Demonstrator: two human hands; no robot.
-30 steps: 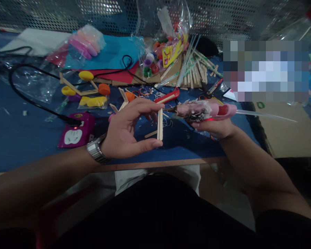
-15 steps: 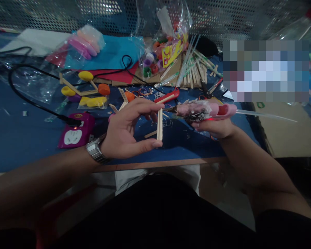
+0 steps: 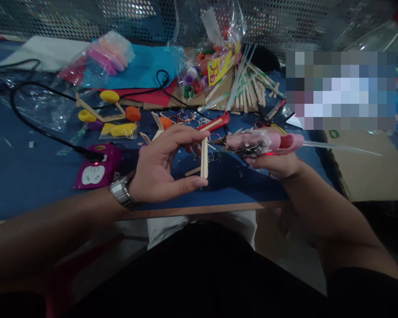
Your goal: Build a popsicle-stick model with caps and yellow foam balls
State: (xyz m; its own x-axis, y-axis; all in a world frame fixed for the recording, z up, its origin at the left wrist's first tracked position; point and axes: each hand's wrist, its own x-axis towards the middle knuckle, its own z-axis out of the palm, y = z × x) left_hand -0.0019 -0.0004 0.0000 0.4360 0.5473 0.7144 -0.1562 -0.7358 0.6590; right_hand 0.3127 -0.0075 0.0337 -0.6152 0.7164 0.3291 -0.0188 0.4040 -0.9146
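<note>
Between its thumb and fingertips, my left hand (image 3: pixel 164 165) grips a short bundle of wooden sticks (image 3: pixel 204 159) by its two ends, standing upright in the view. My right hand (image 3: pixel 278 164) is wrapped round a pink hot glue gun (image 3: pixel 252 143), its surface smeared with whitish and dark residue. The gun's dark nozzle points left at the top end of the bundle, very close to it; whether they touch I cannot tell. A clear glue stick (image 3: pixel 341 147) juts from the back of the gun. Below it a small red light glows.
A purple power socket block (image 3: pixel 94 165) with a black cable stands at left. Behind my hands are stick pieces with yellow and orange clay (image 3: pixel 132 114), a red cutter (image 3: pixel 223 121), and many loose sticks (image 3: pixel 248 95). Cardboard (image 3: pixel 374 165) lies at right.
Almost nothing differs. Both hands, the wooden sticks and the glue gun hold nearly the same position, with only a very slight shift of the gun.
</note>
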